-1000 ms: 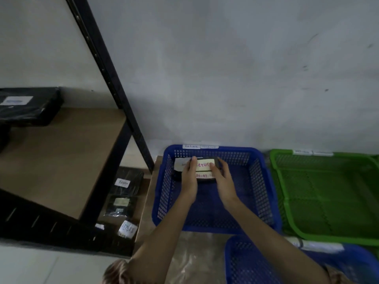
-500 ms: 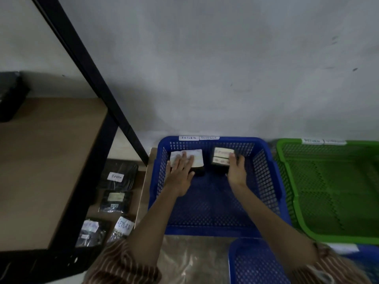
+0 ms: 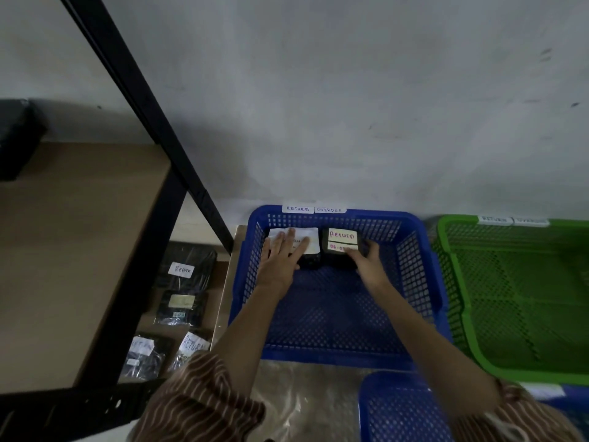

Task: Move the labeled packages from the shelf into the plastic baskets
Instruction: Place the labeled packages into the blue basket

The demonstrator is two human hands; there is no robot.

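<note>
Two labeled packages lie side by side, touching or nearly so, at the far end of the blue basket [image 3: 420, 250], against its back wall; left package [image 3: 310, 250], dark wrap, white label mostly under the left hand [image 3: 282, 255], whose fingers lie straight and spread flat on top, pressing rather than gripping; right package [image 3: 341, 247], dark wrap, label reading "Return" with a date line below, the right hand [image 3: 366, 263] at its near right corner, fingers curled round the edge, so clamped lightly on it as far as the view shows.

Risks, as judged: the two packages crowd the same corner, so a nudge from either hand may ride one up onto the other or tip it on edge; the flat left hand may drag or crease its loose-looking label when lifted off; tags on the blue basket's rim read "RETURN" and "OVERDUE", and the left label is covered, so a mis-sort cannot be ruled out.

Other containers: green basket [image 3: 446, 266] just right of the blue one, tagged, nothing seen inside; second blue basket [image 3: 376, 406] at the near edge, only partly in frame, contents not visible.

Remaining stock: four labeled packages [image 3: 185, 272] on the lower shelf [image 3: 220, 272] at left; upper shelf board [image 3: 79, 234] with one dark package [image 3: 16, 138] at its far left.
</note>
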